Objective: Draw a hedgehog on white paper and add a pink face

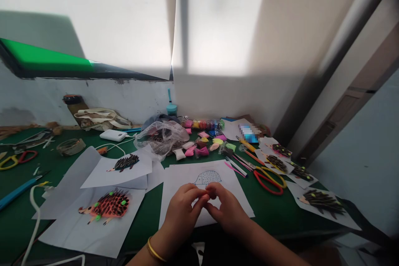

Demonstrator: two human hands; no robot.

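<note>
Left hand: the person's left hand (pixel 182 205) curls over the near part of the sheet, thumb and fingertips drawn into a pinch; a smooth, round yellow bangle (pixel 155 250) circles that wrist.
Right hand: the right hand (pixel 229 208) mirrors it, fingers bent, tips meeting the left ones in the middle.
Grip check: both sets of fingers are pinched in tight, but honestly can't tell if there's a small bit of something between them, the tips hide it.
Main sheet: flat white paper sheet (pixel 174 183) right under the hands, with a blue line drawing (pixel 209 177) of a hedgehog, domed back full of little marks, partly tucked behind the fingers.
Left-side hedgehogs: a coral hedgehog (pixel 114 207) with dark bumpy spikes and round green dots, plus a dark hedgehog (pixel 126 162) with thin strips for spines, each on its own paper.
Right-side hedgehogs: several on overlapping papers; the nearest spiny hedgehog (pixel 321 201) looks shaggy, all long dark strips.
Clay stash: soft pillowy packets (pixel 202 151) in pink, yellow, green and white, heaped beside a crinkly clear plastic bag (pixel 160 137).
Tools: scissors (pixel 256 169) with looped red and yellow handles lie right of the sheet, slim pens near the blades.
Surface: plain dark green surface (pixel 264 208) under the lot.
Back left: slouchy cream cloth bag (pixel 104 118), smooth white rounded block (pixel 114 135) with a cable, round tape roll (pixel 71 146).
</note>
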